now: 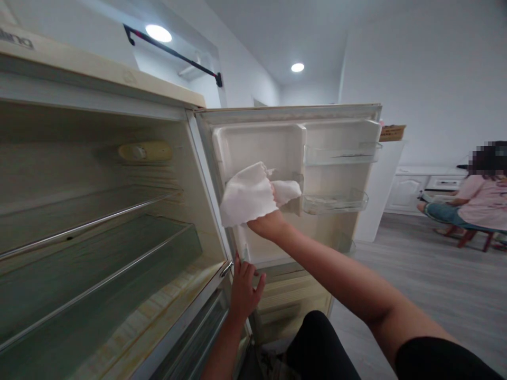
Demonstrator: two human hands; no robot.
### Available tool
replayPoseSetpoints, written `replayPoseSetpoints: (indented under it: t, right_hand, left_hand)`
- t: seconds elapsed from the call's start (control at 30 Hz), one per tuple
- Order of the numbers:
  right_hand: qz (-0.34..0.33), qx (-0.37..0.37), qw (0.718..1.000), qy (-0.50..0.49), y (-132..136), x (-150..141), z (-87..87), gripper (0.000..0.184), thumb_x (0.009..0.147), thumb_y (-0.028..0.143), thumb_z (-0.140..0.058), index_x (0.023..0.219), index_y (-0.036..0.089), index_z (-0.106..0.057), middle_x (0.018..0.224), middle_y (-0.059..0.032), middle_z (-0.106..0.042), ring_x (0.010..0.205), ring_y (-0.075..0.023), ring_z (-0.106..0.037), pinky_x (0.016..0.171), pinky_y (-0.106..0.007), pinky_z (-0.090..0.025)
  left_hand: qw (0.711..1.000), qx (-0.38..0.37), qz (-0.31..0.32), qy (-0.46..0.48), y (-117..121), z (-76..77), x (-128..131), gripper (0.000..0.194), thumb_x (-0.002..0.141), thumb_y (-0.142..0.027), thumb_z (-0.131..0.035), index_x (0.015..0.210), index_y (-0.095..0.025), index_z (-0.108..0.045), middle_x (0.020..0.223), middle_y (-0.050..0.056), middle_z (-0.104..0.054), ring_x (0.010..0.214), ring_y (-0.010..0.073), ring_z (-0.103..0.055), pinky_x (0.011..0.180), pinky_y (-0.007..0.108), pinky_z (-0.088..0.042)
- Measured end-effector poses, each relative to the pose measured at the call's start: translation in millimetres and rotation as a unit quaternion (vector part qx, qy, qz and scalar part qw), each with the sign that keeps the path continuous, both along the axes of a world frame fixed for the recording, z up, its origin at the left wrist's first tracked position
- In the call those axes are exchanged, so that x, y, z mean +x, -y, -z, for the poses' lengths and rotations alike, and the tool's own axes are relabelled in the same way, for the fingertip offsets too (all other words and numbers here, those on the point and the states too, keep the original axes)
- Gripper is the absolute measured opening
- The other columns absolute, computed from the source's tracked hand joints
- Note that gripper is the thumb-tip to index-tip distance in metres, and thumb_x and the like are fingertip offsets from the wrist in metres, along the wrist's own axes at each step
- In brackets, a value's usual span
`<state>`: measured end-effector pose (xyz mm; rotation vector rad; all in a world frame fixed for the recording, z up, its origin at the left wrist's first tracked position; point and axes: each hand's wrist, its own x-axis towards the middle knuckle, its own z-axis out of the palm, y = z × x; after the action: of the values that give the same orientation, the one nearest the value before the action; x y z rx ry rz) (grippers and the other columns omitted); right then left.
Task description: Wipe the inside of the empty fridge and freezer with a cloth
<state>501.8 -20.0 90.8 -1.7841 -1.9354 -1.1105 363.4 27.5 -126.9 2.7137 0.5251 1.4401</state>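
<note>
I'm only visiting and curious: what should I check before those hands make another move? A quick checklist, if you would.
1. Upper fridge door open: ok, swung wide.
2. White cloth held: ok, it's in the right hand.
3. Cloth pressed flat against the door: cannot tell, its contact side is hidden.
4. Left hand away from the metal hinge: not ok, its fingers are close beside it.
5. Seated person apart from the door: ok, off to the right.
</note>
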Motion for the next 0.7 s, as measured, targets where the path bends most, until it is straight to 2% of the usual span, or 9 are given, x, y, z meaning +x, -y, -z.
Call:
replayPoseSetpoints:
  t: [0.07,0.17,0.27,0.43,0.57,0.7]
  right_hand:
    - [-0.012,0.028,1.0,0.006,-9.7,-12.7,1.8,0.052,0.105,0.022,-0.033,0.154,0.022,-0.051,0.151,-0.0162,-0.056,0.145,-0.0355,-0.045,0.125,-0.067,-0.018]
    - [-0.028,0.047,0.998,-0.012,-18.1,-26.8,1.2,0.055,0.102,0.025,-0.041,0.157,0.022,-0.048,0.152,-0.0143,-0.054,0.15,-0.0349,-0.037,0.129,-0.063,-0.009]
    - [-0.047,0.039,0.998,-0.026,-18.1,-30.9,-1.2,0.058,0.1,0.025,-0.046,0.157,0.02,-0.046,0.153,-0.0156,-0.053,0.152,-0.0353,-0.033,0.13,-0.061,-0.009]
    - [-0.08,0.051,0.995,-0.025,-9.9,-22.0,-2.2,0.056,0.099,0.029,-0.047,0.155,0.02,-0.049,0.151,-0.0156,-0.054,0.153,-0.0325,-0.032,0.131,-0.055,-0.011]
    - [-0.086,0.053,0.994,-0.039,-3.8,-13.1,0.8,0.059,0.097,0.035,-0.054,0.154,0.021,-0.049,0.148,-0.0167,-0.055,0.153,-0.0343,-0.03,0.13,-0.058,-0.011]
    - [-0.068,0.105,0.991,-0.044,3.8,8.3,9.0,0.058,0.096,0.042,-0.057,0.151,0.024,-0.052,0.138,-0.0146,-0.062,0.145,-0.036,-0.041,0.129,-0.063,-0.012]
  left_hand:
    - [1.0,-0.001,0.001,0.0,-0.7,-0.5,-2.2,0.016,0.092,-0.029,-0.062,0.086,-0.027,-0.047,0.086,0.002,-0.055,0.098,0.0264,-0.06,0.122,0.064,-0.033]
    - [1.0,-0.005,0.006,-0.006,-2.2,-1.0,-6.2,0.015,0.093,-0.029,-0.061,0.086,-0.027,-0.047,0.086,0.001,-0.056,0.093,0.025,-0.06,0.121,0.063,-0.034]
    - [1.0,-0.01,0.016,-0.014,-3.3,-1.3,-10.9,0.013,0.094,-0.029,-0.059,0.087,-0.027,-0.047,0.085,0.001,-0.057,0.094,0.0244,-0.061,0.123,0.062,-0.031]
    - [0.999,-0.019,0.021,-0.018,-3.1,-2.8,-16.5,0.013,0.094,-0.029,-0.057,0.086,-0.027,-0.047,0.086,0.001,-0.058,0.098,0.0241,-0.063,0.125,0.061,-0.029]
    - [1.0,-0.013,0.025,-0.006,-2.0,-5.2,-17.4,0.013,0.093,-0.028,-0.059,0.086,-0.027,-0.048,0.085,0.001,-0.058,0.104,0.0251,-0.062,0.124,0.061,-0.031]
    - [0.999,-0.005,0.033,0.006,-2.1,-5.9,-15.7,0.013,0.092,-0.027,-0.061,0.085,-0.026,-0.049,0.086,0.001,-0.059,0.102,0.0249,-0.062,0.123,0.063,-0.034]
